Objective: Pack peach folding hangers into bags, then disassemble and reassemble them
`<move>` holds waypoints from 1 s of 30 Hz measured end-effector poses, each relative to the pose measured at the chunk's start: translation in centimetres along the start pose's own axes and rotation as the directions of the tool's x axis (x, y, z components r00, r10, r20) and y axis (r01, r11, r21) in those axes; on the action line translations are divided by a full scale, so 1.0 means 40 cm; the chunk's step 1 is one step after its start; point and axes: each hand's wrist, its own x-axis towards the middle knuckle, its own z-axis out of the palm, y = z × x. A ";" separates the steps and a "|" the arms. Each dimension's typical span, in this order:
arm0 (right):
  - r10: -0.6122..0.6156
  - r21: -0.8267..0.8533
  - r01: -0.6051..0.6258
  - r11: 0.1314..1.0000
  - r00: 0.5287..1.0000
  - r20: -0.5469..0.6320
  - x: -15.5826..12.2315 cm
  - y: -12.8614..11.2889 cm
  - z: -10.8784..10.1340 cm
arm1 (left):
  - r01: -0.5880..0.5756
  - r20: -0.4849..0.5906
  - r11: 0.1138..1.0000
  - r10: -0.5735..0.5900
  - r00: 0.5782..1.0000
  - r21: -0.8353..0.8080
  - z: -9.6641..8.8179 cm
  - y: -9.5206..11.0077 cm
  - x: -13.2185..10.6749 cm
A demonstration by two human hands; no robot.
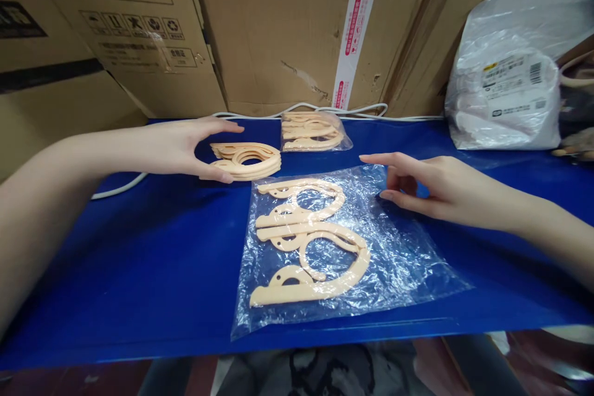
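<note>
A clear plastic bag (408, 260) lies flat, with beige folding hangers (309, 292) visible through it, side by side in folded form. Behind its left corner rests a small stack of folded beige hangers (266, 168). My left hand (179, 147) reaches over the stack's left end, thumb and fingers spread; the thumb overlaps its near edge, and I cannot tell if it touches. Above the bag's right part hovers my right hand (431, 185), index finger stretched out, thumb apart, the other fingers bent, with nothing visible in it.
At the back of the blue table (153, 278) sits another bagged set of beige hangers (313, 131). A white cable (371, 112) runs behind it along cardboard boxes (278, 43). On the right stands a white plastic package (505, 93) with a label.
</note>
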 end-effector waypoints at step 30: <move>-0.029 -0.030 0.028 0.999 0.999 -0.016 -0.003 -0.007 -0.002 | -0.046 -0.016 0.992 0.045 0.999 -0.119 0.004 -0.027 0.014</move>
